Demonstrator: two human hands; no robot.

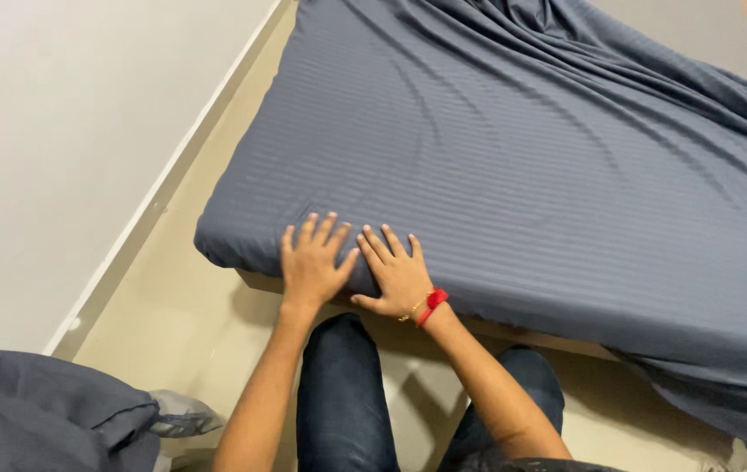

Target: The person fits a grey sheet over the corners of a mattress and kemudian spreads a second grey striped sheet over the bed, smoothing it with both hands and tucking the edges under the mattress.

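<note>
While the person kneels on the floor [181, 323] at the bed's near edge, both hands lie flat on the grey sheet [496, 157]. The left hand [312, 267] is spread, fingers pointing to twelve o'clock; the right hand [398, 278], just beside it at three o'clock, is spread too, with a red band [432, 306] at the wrist. Rumpled folds run toward one o'clock. A grey pillow [41, 411] lies at eight o'clock.

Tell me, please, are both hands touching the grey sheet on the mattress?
Touching. The head view shows the left hand and right hand lying palm-down, flat on the grey sheet, with no gap visible.
</note>
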